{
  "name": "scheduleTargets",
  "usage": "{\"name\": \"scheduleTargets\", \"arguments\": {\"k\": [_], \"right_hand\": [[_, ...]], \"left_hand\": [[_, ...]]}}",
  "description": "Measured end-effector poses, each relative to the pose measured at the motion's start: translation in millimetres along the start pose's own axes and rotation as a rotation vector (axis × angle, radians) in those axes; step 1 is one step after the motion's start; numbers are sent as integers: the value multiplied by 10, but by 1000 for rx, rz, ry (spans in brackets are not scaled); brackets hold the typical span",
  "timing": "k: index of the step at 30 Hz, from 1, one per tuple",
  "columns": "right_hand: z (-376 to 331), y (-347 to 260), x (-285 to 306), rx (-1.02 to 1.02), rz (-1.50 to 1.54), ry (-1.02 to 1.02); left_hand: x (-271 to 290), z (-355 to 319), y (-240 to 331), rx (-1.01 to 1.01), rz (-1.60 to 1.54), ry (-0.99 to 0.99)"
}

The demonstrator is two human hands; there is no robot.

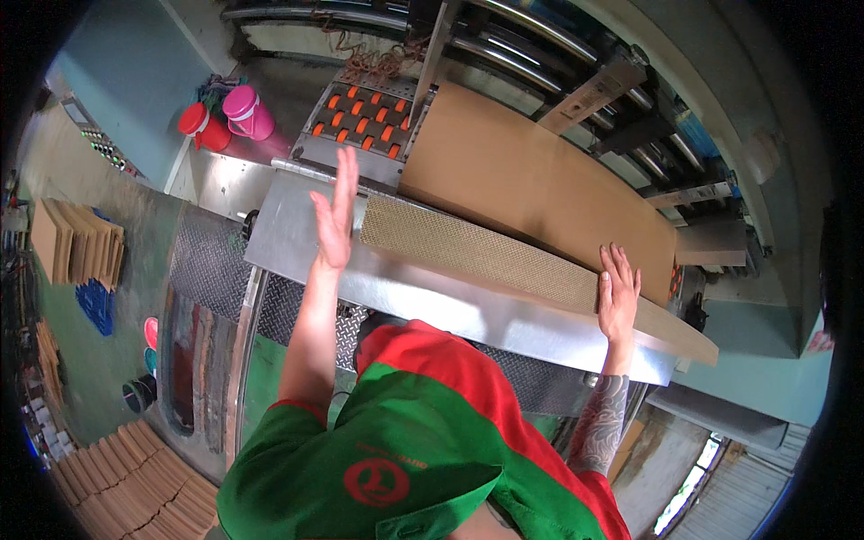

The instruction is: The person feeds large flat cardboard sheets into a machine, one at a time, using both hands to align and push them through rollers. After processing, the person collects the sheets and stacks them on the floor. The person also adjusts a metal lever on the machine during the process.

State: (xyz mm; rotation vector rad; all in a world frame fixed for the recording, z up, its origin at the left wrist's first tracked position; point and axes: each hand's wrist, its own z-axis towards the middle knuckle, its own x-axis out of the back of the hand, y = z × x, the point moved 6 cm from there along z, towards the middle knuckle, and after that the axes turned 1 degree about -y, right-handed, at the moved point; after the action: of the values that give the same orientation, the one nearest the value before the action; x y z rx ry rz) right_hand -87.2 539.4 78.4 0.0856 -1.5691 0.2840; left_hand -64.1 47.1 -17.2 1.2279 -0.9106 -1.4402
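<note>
A stack of brown corrugated cardboard sheets (531, 166) lies in front of me, its fluted edges (477, 252) turned my way. It rests partly on a shiny metal feed table (405, 292) and reaches in under the machine's rollers. My left hand (336, 216) is raised at the stack's left end, palm facing inward, fingers stretched and thumb apart; it grips nothing. At the right end, my right hand (618, 292) lies with its fingers extended against the top front edge of the cardboard. Whether the left palm touches the stack I cannot tell.
Orange wheels (364, 117) sit on a plate left of the stack. Metal rollers (508, 63) cross above. A red bucket (205, 128) and a pink bucket (249, 113) stand at the far left. More cardboard stacks (126, 477) are on the floor at left.
</note>
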Motion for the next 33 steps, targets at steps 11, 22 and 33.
{"name": "scheduleTargets", "arguments": {"k": [11,22,33], "right_hand": [[22,29,-18,-7,7,-1],[9,28,-5,-18,22,16],[-31,118,-3,-16,51,67]], "left_hand": [[11,68,13,24,-26,38],[481,-490,-1169,142,-139,301],[396,-672,-2334,251,-353,897]]}}
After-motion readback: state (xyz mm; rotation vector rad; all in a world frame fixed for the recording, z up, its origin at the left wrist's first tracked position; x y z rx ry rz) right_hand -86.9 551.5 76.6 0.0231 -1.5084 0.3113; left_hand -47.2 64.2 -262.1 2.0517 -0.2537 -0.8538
